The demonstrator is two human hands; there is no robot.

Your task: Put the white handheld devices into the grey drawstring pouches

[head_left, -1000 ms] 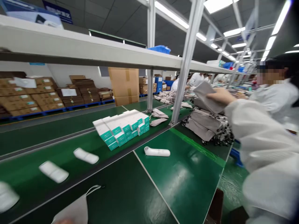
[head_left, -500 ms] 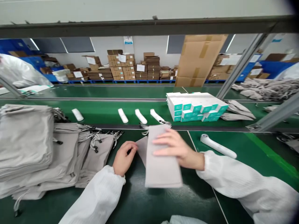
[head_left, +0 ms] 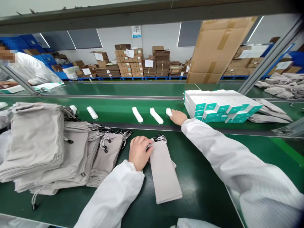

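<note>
Print on the teal ends [head_left: 199, 107] of white boxes [head_left: 213, 96], stacked at 3 o'clock from the middle of the view, is too small to read, and what the boxes hold is hidden. Near 12 o'clock a wall sign [head_left: 136, 31] carries characters too small to make out; below it, brown cartons [head_left: 124, 67] bear white paper sheets [head_left: 149, 63]. Gray pouches [head_left: 35, 136] lie in a large pile at 9 o'clock, with black toggles [head_left: 69, 141] along it. Between 5 and 6 o'clock, a small pouch bundle [head_left: 165, 174] lies flat on the green tabletop [head_left: 201, 180]. The left hand [head_left: 140, 152] curls at its corded end; whether it pinches the edge, I cannot tell. The right hand [head_left: 179, 117], just off centre toward 3 o'clock, pinches a white device [head_left: 168, 111] on the green belt [head_left: 114, 110].
</note>
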